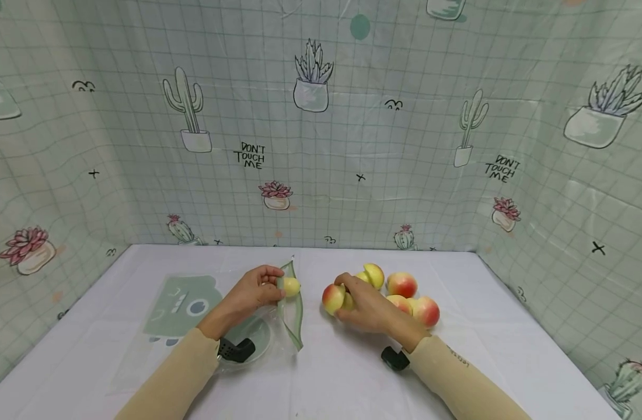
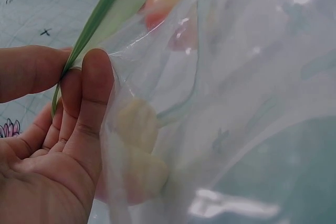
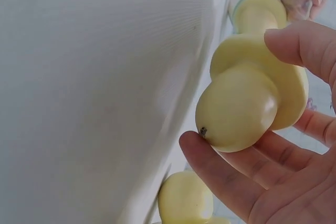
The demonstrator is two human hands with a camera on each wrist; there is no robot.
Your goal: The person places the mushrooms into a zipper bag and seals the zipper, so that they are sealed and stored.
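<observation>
My left hand (image 1: 255,290) pinches the green-edged rim (image 2: 86,38) of a clear plastic bag (image 1: 137,356), drawing its mouth apart. The bag has a green cartoon face printed on it. A yellow pear (image 1: 291,286) shows at the mouth beside the left fingers; the left wrist view shows a pale pear (image 2: 142,166) blurred through the film. To the right of the mouth, my right hand (image 1: 368,306) grips another pear (image 3: 241,103), yellow with a red blush, its stem end by a fingertip. The thumb and curled fingers stand around it.
Several more red-and-yellow pears lie on the white table to the right, among them one pear (image 1: 426,312) by the right wrist and one pear (image 1: 402,284) farther back. A patterned curtain (image 1: 321,146) encloses the table's back and sides.
</observation>
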